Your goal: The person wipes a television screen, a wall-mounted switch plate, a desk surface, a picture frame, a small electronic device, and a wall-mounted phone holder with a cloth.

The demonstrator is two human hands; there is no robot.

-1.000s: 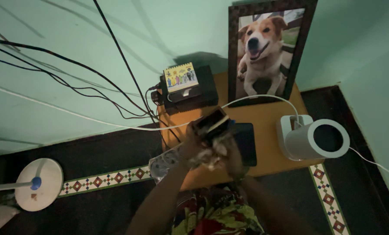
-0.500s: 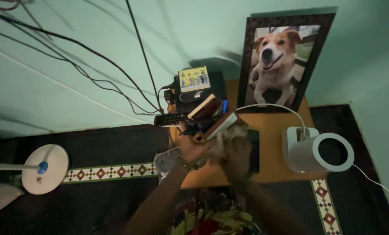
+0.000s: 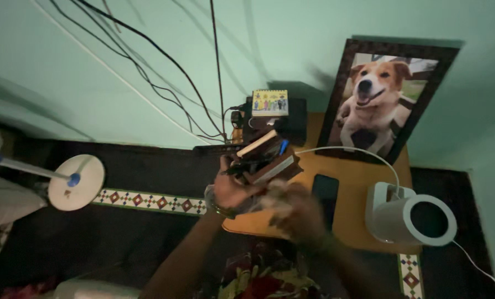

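Bare tabletop between phone and white cylinder.

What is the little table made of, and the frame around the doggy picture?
The small table looks like wood or wood-look board: smooth, flat, orange-brown, faintly shiny. The picture frame seems dark brown wood with a speckled or carved pattern, though the dim light leaves that unsure; it could be moulded plastic.

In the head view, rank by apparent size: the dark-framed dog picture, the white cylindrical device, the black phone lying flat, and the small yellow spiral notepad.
1. Dark-framed dog picture, clearly largest.
2. White cylindrical device, though it sits nearer the camera, which inflates it.
3. Black phone and yellow spiral notepad: they look about alike, so no firm ranking.
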